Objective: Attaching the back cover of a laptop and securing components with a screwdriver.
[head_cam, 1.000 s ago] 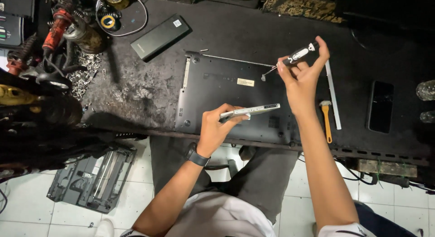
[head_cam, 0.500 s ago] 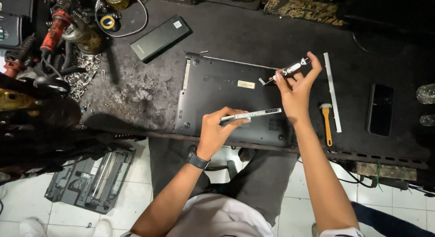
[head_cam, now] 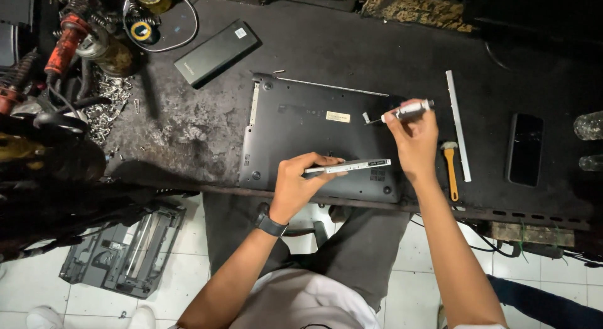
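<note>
Left hand (head_cam: 300, 184) clamped on a thin silver drive bracket (head_cam: 349, 167) lying left-to-right over the upturned laptop (head_cam: 295, 128) on the worktop (head_cam: 188, 125), right hand (head_cam: 414, 137) pinching a small screwdriver (head_cam: 402, 111), tip aimed left, just above the bracket's right end

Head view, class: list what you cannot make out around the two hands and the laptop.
- Screwdriver tip: too small to tell whether it touches the laptop base.
- Laptop's near edge: partly covered by the left hand and its silver strip.
- Right hand palm: turned away from the camera.
- Screw pile: too small to count.
</note>
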